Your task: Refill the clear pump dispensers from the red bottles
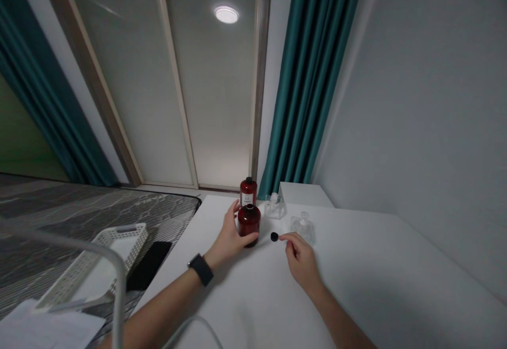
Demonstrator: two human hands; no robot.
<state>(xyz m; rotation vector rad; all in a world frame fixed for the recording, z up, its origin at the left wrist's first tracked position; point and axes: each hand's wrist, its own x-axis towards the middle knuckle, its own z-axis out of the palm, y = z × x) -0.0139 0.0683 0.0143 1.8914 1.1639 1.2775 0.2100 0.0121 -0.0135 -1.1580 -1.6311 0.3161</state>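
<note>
My left hand (pixel 233 234) is wrapped round the side of a dark red bottle (pixel 249 219) standing upright on the white table (pixel 253 296). The bottle's neck shows no cap. Just to its right a small black cap (pixel 274 236) lies on the table. My right hand (pixel 301 259) has its index finger stretched to the cap's right edge, at or very near touching, with the other fingers loosely curled and nothing held. Behind the held bottle stands a second red bottle (pixel 248 191) with a black cap and a white label.
Two clear glass bottles, one farther back (pixel 275 207) and one nearer (pixel 303 227), stand to the right. A white box-like block (pixel 304 195) is at the table's far edge. Left of the table are a white basket (pixel 114 246), a black flat object (pixel 150 264) and a grey curved tube (pixel 119 285).
</note>
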